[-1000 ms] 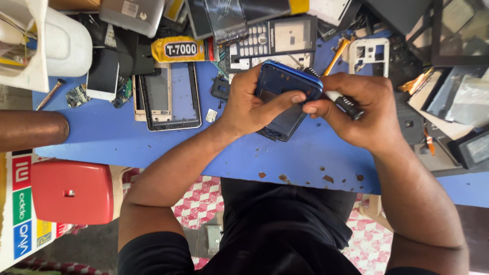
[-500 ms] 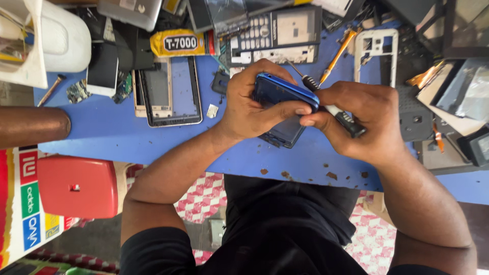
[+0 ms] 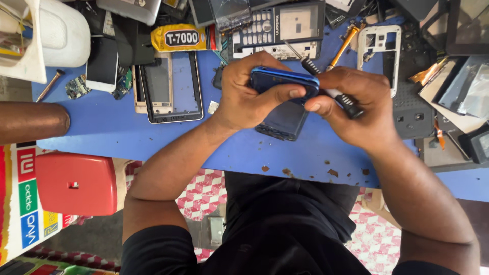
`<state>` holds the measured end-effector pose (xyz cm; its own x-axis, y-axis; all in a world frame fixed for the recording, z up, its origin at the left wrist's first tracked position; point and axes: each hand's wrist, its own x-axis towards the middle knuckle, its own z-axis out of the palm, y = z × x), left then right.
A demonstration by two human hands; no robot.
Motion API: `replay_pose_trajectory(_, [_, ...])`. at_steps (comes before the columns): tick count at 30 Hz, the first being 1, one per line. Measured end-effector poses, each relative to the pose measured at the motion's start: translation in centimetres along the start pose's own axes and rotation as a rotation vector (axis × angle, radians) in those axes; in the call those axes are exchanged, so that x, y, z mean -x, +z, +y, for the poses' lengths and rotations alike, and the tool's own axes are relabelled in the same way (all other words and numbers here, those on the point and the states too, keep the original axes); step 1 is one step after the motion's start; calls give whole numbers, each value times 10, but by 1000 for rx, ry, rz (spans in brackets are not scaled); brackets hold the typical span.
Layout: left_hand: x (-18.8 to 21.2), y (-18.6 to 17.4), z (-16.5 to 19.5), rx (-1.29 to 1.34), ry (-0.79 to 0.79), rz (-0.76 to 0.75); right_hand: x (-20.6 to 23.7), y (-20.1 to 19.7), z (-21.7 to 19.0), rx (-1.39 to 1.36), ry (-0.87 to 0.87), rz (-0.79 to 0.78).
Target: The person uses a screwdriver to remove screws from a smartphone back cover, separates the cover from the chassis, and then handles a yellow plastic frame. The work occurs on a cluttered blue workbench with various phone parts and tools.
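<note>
Holding a blue phone body (image 3: 282, 80) up over the blue worktop (image 3: 153, 137), head view only. Left hand (image 3: 249, 94) wraps the phone from its left end: fingers curled over the far edge, thumb (image 3: 285, 94) pressed along the near edge, so a closed clamp on the casing. Phone's long axis runs left-right, roughly level, one edge turned up toward the camera.

Right hand (image 3: 356, 104) sits just beside the phone's right end, touching it. Its thumb tip (image 3: 313, 107) meets the left thumb at the phone's lower right corner. This hand also has a screwdriver (image 3: 326, 84) tucked in its fist, fingers pressed shut round the black ribbed handle; the shaft points up-left, passing behind the phone's right end toward the far side of the table. Whether the tip touches the phone: cannot tell, hidden by the casing.

So the phone lies left of the right hand, right of the left hand, held between both. The left hand carries most of it.

Directly under the hands a dark phone part (image 3: 282, 122) lies flat on the worktop, apart from the held phone. Further left lies an open tablet frame (image 3: 170, 86), beyond it a yellow glue tube (image 3: 183, 36). A white phone frame (image 3: 379, 51) lies far right, and an orange-handled tool (image 3: 342, 47) near it. A red stool (image 3: 76, 183) stands below the table edge.
</note>
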<state>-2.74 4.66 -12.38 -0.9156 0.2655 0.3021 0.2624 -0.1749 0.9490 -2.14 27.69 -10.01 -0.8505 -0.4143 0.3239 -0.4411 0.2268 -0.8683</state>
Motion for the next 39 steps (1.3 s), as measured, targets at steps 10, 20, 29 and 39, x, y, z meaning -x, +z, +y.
replay_pose_trajectory(10, [6, -2, 24, -169, 126, -199, 3, -22, -17, 99, -137, -33])
replay_pose_trajectory(20, [1, -7, 12, -141, 136, -112, -4, -20, -24, 140, -255, 1])
replay_pose_trajectory(29, [2, -21, -30, 87, 111, -95, -11, -39, -31, -3, -445, -81])
replay_pose_trajectory(39, [-6, -24, -6, -140, 236, -199, -2, -42, -38, -189, -277, -35])
